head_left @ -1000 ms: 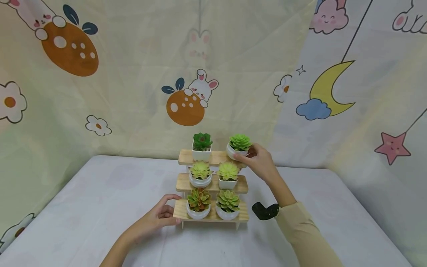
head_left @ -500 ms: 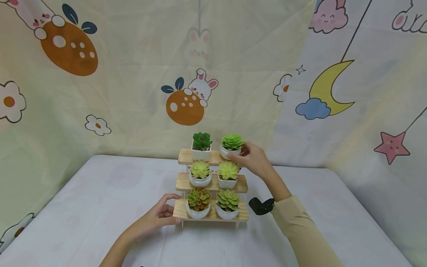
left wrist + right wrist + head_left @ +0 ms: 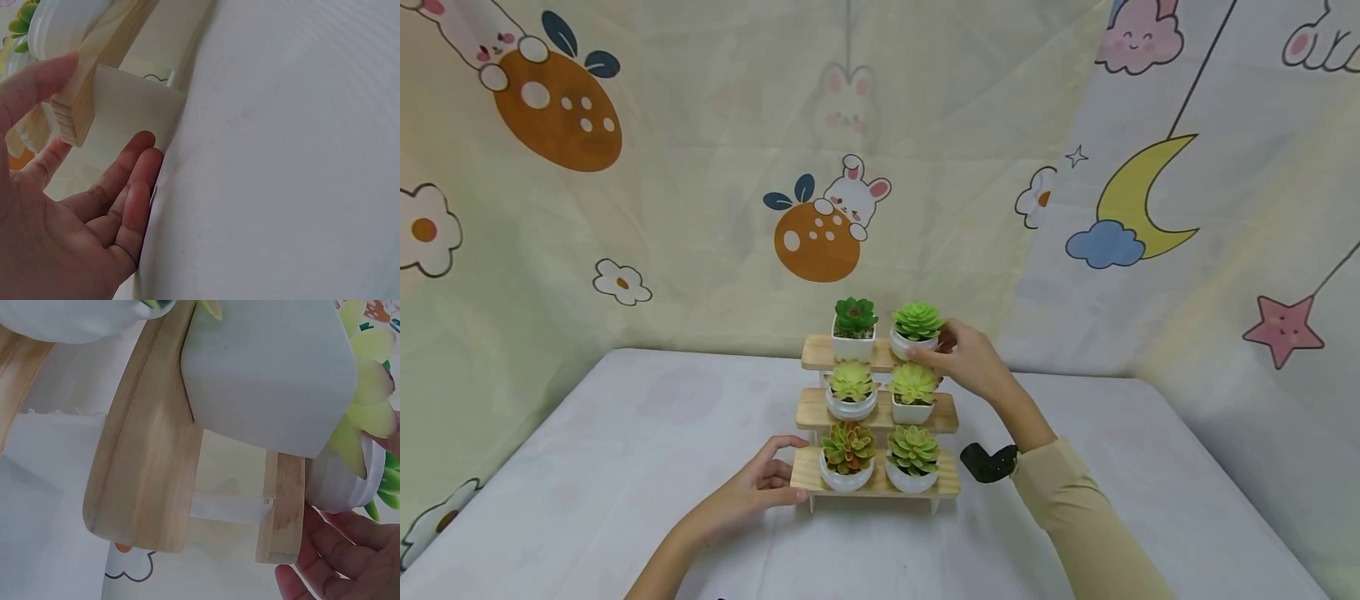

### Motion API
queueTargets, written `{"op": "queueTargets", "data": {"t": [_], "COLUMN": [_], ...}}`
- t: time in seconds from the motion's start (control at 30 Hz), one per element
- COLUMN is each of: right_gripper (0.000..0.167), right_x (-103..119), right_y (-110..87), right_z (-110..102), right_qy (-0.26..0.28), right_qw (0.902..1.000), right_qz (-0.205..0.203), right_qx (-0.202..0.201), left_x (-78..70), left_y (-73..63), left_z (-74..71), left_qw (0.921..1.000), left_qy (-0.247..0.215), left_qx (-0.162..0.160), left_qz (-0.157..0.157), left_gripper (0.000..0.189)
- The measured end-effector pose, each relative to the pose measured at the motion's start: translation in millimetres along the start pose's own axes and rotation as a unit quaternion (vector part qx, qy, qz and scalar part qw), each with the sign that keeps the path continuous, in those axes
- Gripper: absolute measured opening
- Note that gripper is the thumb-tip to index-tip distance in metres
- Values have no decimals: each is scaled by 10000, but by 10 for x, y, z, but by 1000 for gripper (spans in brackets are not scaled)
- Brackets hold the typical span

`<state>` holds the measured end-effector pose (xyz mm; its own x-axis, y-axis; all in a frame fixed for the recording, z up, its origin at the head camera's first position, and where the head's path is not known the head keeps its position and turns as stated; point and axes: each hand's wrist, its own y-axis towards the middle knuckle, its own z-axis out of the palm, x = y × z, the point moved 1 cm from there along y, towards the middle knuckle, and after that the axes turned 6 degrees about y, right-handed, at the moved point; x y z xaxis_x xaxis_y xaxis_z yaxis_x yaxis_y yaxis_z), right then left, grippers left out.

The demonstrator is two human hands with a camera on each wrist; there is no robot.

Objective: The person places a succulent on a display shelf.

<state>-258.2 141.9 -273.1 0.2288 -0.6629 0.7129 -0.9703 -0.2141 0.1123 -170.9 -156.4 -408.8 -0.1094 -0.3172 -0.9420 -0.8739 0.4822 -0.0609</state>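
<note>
A three-tier wooden plant stand (image 3: 880,486) holds two potted succulents on each tier. At the top right is a bright green succulent (image 3: 917,322) in a round white pot; my right hand (image 3: 972,360) grips that pot from its right side. In the right wrist view the fingers (image 3: 340,550) reach up to the white pot (image 3: 337,478) at the board's end. My left hand (image 3: 751,485) holds the left end of the lowest board, thumb and index finger on either side of it, the other fingers loosely bent near the tablecloth.
Beside the held pot stands a dark green succulent (image 3: 853,321) in a square pot. Yellow-green succulents (image 3: 850,383) fill the middle tier, a reddish one (image 3: 847,450) and a green one (image 3: 913,452) the bottom. A patterned cloth (image 3: 715,208) hangs behind the white-covered table (image 3: 685,400).
My right hand has moved left with the bright green succulent, bringing it from the top board's right end further in along the board. The left hand has stayed on the lowest board.
</note>
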Motion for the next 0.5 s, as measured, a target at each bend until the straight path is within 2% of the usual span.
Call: {"op": "queueTargets", "data": {"t": [0.13,0.33,0.43,0.5], "right_gripper": [58,61,67,68], "right_x": [5,-49,-104,-145], "right_y": [11,-31,-91,-157], "right_z": [16,-7,-38,-69], "right_qy": [46,46,47,95], "right_qw": [10000,10000,10000,9997], "right_qz": [-26,-12,-85,-243], "right_qx": [12,6,5,1], "left_x": [-8,-42,-94,-149], "left_y": [-21,-28,-49,-56], "left_z": [-12,-15,-45,-93], "left_qw": [9999,9995,9979,9952], "left_qy": [81,297,622,927], "left_qx": [-48,-73,-126,-317], "left_qz": [59,-80,-98,-27], "left_gripper": [64,64,63,60]}}
